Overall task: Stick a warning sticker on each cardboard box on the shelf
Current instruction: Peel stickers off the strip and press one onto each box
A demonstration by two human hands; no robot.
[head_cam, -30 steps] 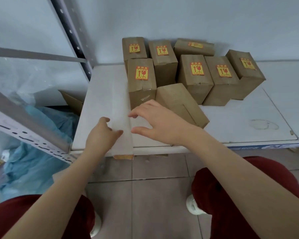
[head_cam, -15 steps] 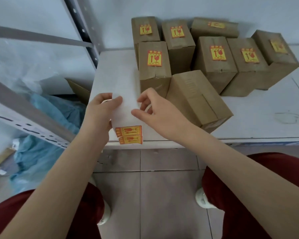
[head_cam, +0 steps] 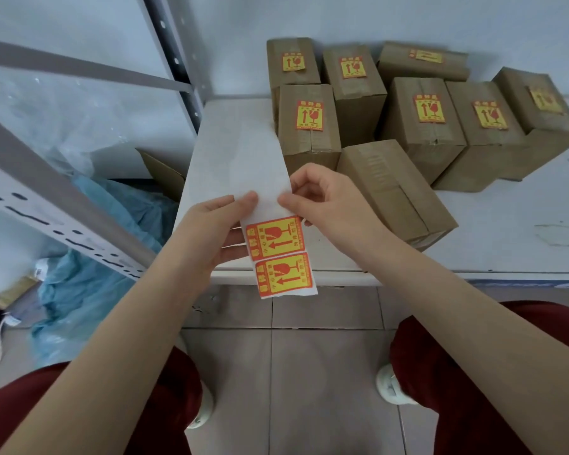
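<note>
- A long white backing-paper strip [head_cam: 260, 165] runs lengthwise from the white shelf board [head_cam: 506, 224] towards the person. Its far end lies flat on the board beside the boxes, and its near end hangs past the front edge.
- Two yellow-and-red warning stickers sit on the strip's near end, one after the other along its length: the upper sticker [head_cam: 275, 237] and the lower sticker [head_cam: 284, 274]. Their printed arrows point to the person's left.
- The left hand [head_cam: 211, 231] grips the strip's left edge, with the thumb on top and the fingers underneath, behind the upper sticker.
- The right hand [head_cam: 329, 208] pinches the strip's right edge between thumb and forefinger, just above the upper sticker, with the other fingers curled.
- Eight brown cardboard boxes stand on the shelf board, close together at the back.
- Seven of them already carry a yellow-and-red sticker on the upward face: six upright and one flat box [head_cam: 422, 60] lying against the wall.
- The eighth, a bare cardboard box [head_cam: 395, 188], lies on its side in front of the others, just right of the right hand. Its long axis runs diagonally, with the near end at the front edge.
- A grey perforated metal upright [head_cam: 174, 60] rises left of the board.
- A crumpled blue plastic sheet [head_cam: 112, 244] lies below on the left.
</note>
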